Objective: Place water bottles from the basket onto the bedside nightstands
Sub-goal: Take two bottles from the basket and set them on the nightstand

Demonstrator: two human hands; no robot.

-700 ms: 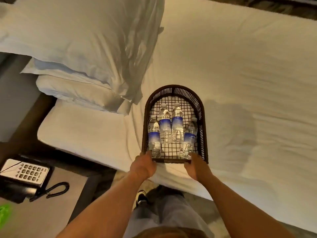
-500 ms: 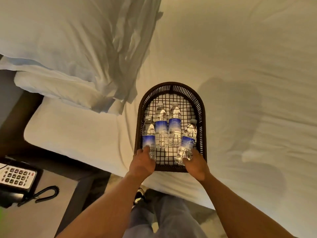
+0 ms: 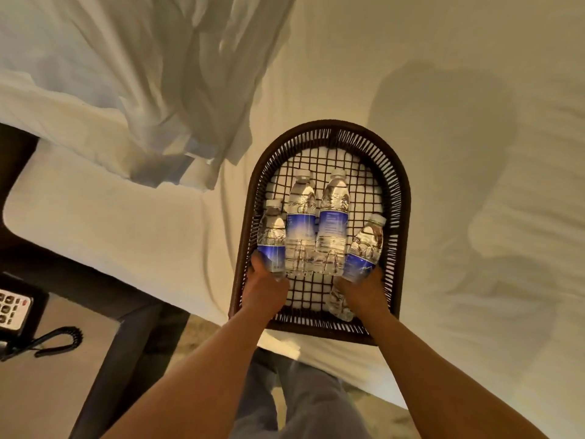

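Note:
A dark woven basket [image 3: 399,185] lies on the white bed near its front edge. Several clear water bottles with blue labels lie in it. My left hand [image 3: 264,291] is closed around the base of the leftmost bottle [image 3: 271,231]. My right hand [image 3: 364,294] grips the lower part of the rightmost bottle [image 3: 367,245], which tilts to the right. Two more bottles [image 3: 300,223] [image 3: 332,221] lie side by side between them. The nightstand [image 3: 44,384] is at the lower left.
White pillows [image 3: 110,68] are piled at the upper left of the bed [image 3: 459,153]. A dark phone [image 3: 12,308] with a coiled cord [image 3: 53,339] sits on the nightstand's left part. My legs stand between the nightstand and the bed.
Both hands have gone from the basket's near rim into the basket and closed on the two outer bottles. My view has moved closer to the basket.

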